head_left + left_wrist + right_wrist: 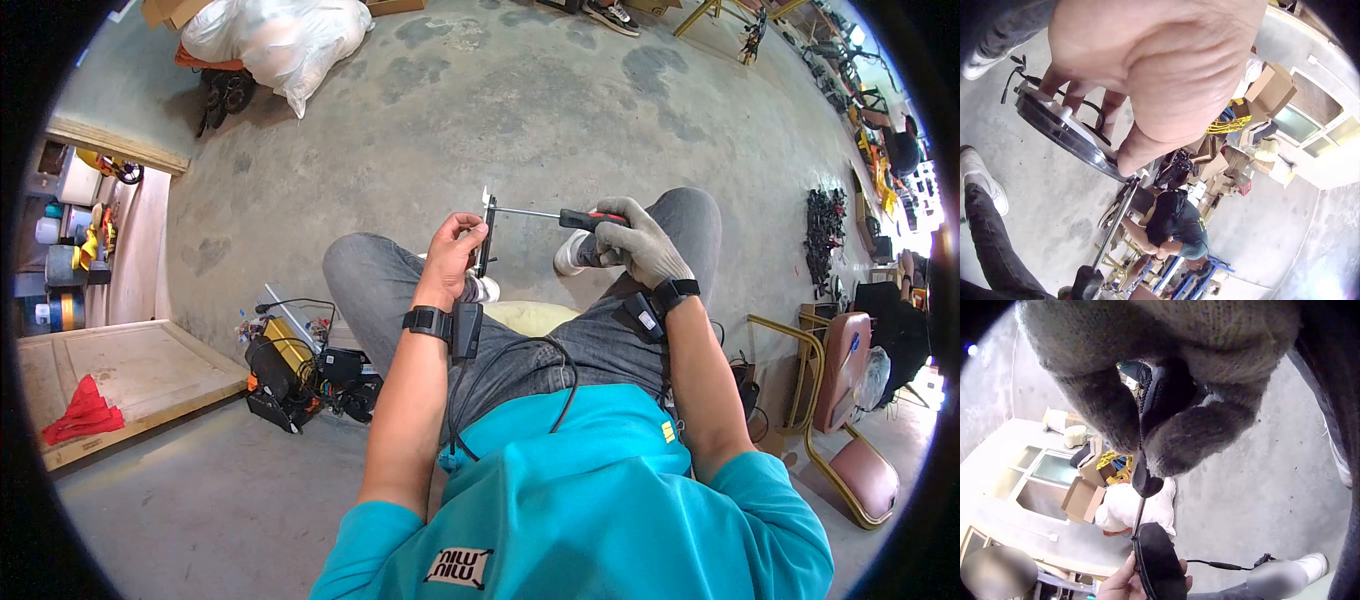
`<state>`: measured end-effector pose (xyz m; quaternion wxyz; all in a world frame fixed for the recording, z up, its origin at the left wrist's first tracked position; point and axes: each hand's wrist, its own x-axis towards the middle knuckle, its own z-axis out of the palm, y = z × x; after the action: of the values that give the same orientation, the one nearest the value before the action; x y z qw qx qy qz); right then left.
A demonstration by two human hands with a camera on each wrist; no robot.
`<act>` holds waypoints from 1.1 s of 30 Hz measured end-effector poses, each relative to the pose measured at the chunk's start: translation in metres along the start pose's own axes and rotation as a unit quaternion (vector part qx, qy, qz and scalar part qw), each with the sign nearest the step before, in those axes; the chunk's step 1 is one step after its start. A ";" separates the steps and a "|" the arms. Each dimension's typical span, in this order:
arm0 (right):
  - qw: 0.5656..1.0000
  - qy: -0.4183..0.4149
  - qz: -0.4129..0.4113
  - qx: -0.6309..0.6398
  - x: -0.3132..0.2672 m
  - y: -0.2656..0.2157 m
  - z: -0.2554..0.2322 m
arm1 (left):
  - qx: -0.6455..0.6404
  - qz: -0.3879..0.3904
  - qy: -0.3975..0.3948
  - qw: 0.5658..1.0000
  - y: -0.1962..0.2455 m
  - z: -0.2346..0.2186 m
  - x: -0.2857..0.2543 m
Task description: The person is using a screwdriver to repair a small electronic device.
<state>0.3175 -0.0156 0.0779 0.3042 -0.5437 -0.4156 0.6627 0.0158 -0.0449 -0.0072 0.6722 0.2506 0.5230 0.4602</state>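
The bare left hand (453, 258) holds a dark, thin part (489, 236) on edge between thumb and fingers. In the left wrist view this part (1069, 139) looks rounded, with a black rim and a cable (1032, 80) trailing off it. A grey knit glove covers the right hand (640, 245), which grips the red and black handle of a screwdriver (580, 219). Its metal shaft (1116, 222) points at the part's rim, and the tip meets the rim near the left thumb. From the right wrist, gloved fingers (1194, 434) pinch the black handle; the part (1160, 559) shows its flat black side.
Bent knees flank the hands above a concrete floor (520, 130). Tools and cables (290, 365) lie by the left hip, near a wooden board with a red cloth (85, 410). A chair (845, 370) stands at right, a white bag (290, 45) at upper left. Another person (1182, 225) sits beyond.
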 end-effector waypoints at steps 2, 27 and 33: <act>1.000 -0.001 -0.007 -0.013 0.002 0.001 -0.002 | -0.001 0.001 -0.001 1.000 0.000 0.000 0.000; 0.999 -0.001 -0.002 -0.034 0.004 0.003 -0.003 | 0.012 -0.007 0.004 1.000 0.000 0.000 0.001; 0.999 -0.015 0.045 -0.001 0.010 0.005 -0.007 | -0.008 -0.007 0.022 1.000 0.001 0.004 -0.001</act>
<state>0.3222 -0.0079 0.0684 0.2672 -0.5522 -0.3955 0.6836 0.0190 -0.0443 -0.0048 0.6654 0.2315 0.5359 0.4653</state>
